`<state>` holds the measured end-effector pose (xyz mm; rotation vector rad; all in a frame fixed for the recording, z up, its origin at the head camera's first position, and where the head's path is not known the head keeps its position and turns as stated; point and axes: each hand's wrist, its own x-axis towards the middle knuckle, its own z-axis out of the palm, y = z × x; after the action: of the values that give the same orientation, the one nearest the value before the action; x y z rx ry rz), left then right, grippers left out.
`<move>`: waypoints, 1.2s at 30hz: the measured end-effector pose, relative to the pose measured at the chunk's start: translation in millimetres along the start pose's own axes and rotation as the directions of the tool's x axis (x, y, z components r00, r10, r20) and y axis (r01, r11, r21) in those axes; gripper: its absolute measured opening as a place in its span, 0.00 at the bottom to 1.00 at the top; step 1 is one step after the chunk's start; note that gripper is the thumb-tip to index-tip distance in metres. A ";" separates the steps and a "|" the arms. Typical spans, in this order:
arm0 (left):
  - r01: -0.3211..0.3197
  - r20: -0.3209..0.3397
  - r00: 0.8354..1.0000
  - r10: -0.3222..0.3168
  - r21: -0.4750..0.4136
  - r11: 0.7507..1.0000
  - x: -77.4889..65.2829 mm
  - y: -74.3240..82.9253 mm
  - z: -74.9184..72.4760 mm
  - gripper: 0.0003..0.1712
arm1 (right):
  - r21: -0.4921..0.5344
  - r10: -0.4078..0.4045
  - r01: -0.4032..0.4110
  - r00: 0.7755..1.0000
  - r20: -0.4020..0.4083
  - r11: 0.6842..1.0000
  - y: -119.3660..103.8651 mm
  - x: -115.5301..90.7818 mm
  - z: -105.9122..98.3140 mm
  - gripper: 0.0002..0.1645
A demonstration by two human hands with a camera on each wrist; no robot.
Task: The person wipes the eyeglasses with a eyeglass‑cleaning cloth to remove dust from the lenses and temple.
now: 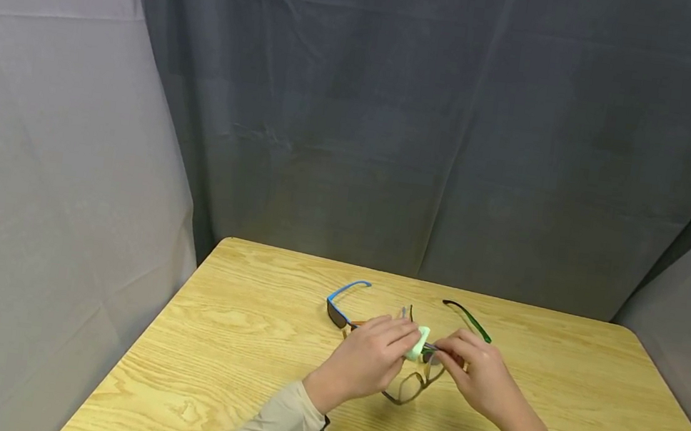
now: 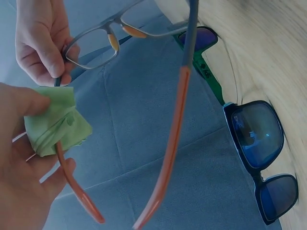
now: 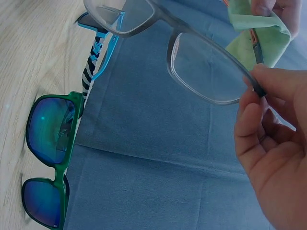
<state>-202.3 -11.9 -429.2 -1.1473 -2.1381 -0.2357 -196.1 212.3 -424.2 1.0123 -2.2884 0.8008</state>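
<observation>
My left hand (image 1: pixel 364 360) pinches a light green cloth (image 2: pixel 57 122) folded around one temple of a pair of grey-framed eyeglasses (image 3: pixel 165 19). That temple's orange tip (image 2: pixel 79 191) sticks out below the cloth in the left wrist view. At the frame corner by the hinge, the thumb and fingers of my right hand (image 1: pixel 485 384) pinch the eyeglasses, close beside the cloth. The other temple (image 2: pixel 172 134), also orange-tipped, extends free. In the head view the eyeglasses are held over the table, their lenses partly hidden behind the hands.
Blue-framed sunglasses (image 1: pixel 336 313) lie on the wooden table (image 1: pixel 226 345) beyond my left hand. Green-framed sunglasses (image 3: pixel 52 134) with mirrored lenses lie beyond my right hand. Grey curtains (image 1: pixel 355 137) stand behind and at both sides of the table.
</observation>
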 end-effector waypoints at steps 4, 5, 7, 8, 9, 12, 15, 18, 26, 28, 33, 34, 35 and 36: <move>-0.006 0.023 1.000 0.005 0.012 1.000 -0.6 1.7 1.2 0.21 | -0.004 0.020 -0.020 1.000 0.007 1.000 1.0 -0.6 1.5 0.17; -0.008 0.029 1.000 0.008 0.014 1.000 -0.6 1.9 1.6 0.21 | -0.005 0.020 -0.020 1.000 0.007 1.000 1.3 -0.4 1.7 0.17; -0.011 0.043 0.999 0.011 0.013 1.000 -0.5 2.5 2.1 0.22 | -0.003 0.020 -0.020 1.000 0.005 1.000 1.9 0.2 2.2 0.17; -0.014 0.051 0.999 0.013 0.016 1.000 -0.7 2.8 2.4 0.22 | -0.004 0.017 -0.017 1.000 0.004 1.000 2.2 0.5 2.4 0.17; -0.011 0.058 0.998 0.011 0.006 1.000 -0.6 3.2 2.4 0.23 | -0.004 0.013 -0.013 1.000 0.002 1.000 2.3 0.9 2.5 0.17; -0.006 0.072 0.997 0.007 -0.007 1.000 -0.7 4.4 3.0 0.22 | -0.005 0.000 0.000 1.000 -0.001 1.000 2.5 1.5 2.9 0.17; -0.006 0.060 0.998 0.006 -0.002 1.000 -0.4 4.8 3.9 0.21 | -0.002 -0.010 0.010 1.000 -0.003 1.000 2.2 1.8 3.4 0.17; 0.001 0.037 0.999 -0.001 0.002 1.000 0.3 4.5 5.1 0.20 | 0.005 -0.021 0.021 1.000 -0.004 1.000 1.2 2.2 4.1 0.18; 0.014 0.026 1.000 -0.015 0.047 0.999 0.6 5.7 6.2 0.20 | 0.017 -0.039 0.039 0.999 0.006 0.999 -2.0 1.9 5.3 0.17; 0.014 0.021 1.000 -0.015 0.053 0.999 0.8 6.1 7.0 0.20 | 0.019 -0.041 0.041 0.999 0.002 0.999 -2.3 1.7 5.4 0.16; 0.007 -0.022 1.000 -0.006 0.046 0.999 2.6 6.3 8.9 0.18 | 0.029 -0.029 0.030 1.000 -0.010 0.999 -2.2 0.7 5.8 0.16; 0.007 -0.031 0.999 -0.006 0.040 0.999 3.0 6.4 9.2 0.17 | 0.035 -0.030 0.031 0.999 -0.013 0.999 -2.3 0.4 6.1 0.16; 0.005 -0.039 0.999 -0.004 0.042 0.999 3.4 6.5 9.4 0.16 | 0.039 -0.031 0.032 0.999 -0.016 0.999 -2.3 0.2 6.3 0.16; 0.004 -0.047 0.999 -0.002 0.042 0.999 3.9 6.7 9.7 0.15 | 0.045 -0.031 0.032 0.999 -0.019 0.998 -2.3 0.0 6.5 0.16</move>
<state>-203.1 -1.0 -435.0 -1.1042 -2.0942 -0.2165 -195.6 206.6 -428.1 1.0542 -2.2420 0.8488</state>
